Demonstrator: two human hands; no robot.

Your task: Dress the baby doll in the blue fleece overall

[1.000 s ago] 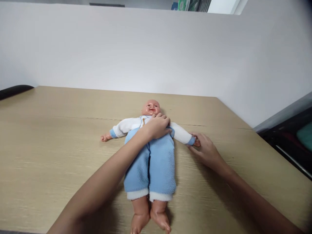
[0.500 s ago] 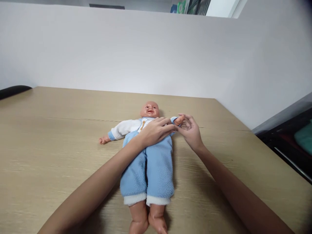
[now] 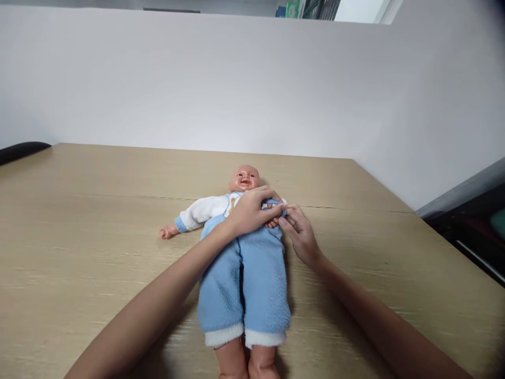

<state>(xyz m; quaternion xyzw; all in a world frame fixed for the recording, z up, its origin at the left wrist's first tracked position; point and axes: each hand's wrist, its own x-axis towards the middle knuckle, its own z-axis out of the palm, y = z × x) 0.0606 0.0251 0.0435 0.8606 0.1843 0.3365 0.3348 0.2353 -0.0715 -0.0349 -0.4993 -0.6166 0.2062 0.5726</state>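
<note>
A baby doll (image 3: 264, 284) lies on its back on the table, in blue fleece trousers with white cuffs and a white top with blue trim. Across its chest rests my left hand (image 3: 254, 210), with thumb and fingers closed round the doll's sleeve (image 3: 272, 202) on the right side of the view. At that sleeve's blue edge, the fingertips of my right hand (image 3: 302, 231) are pinched on the cloth. The doll's small hand (image 3: 272, 223) shows below my left thumb, bent in over its belly. Its other arm (image 3: 197, 213) stretches out to the left.
The wooden table (image 3: 98, 252) has a seam running across it behind my hands. A white wall (image 3: 221, 89) rises at its far edge. Dark objects (image 3: 469, 231) stand beyond the right edge, and a black curved thing (image 3: 23, 150) at the far left.
The doll's arm on the right side has swung in from pointing outward to lying over its belly. My right hand has moved lower and left, to the sleeve's edge.
</note>
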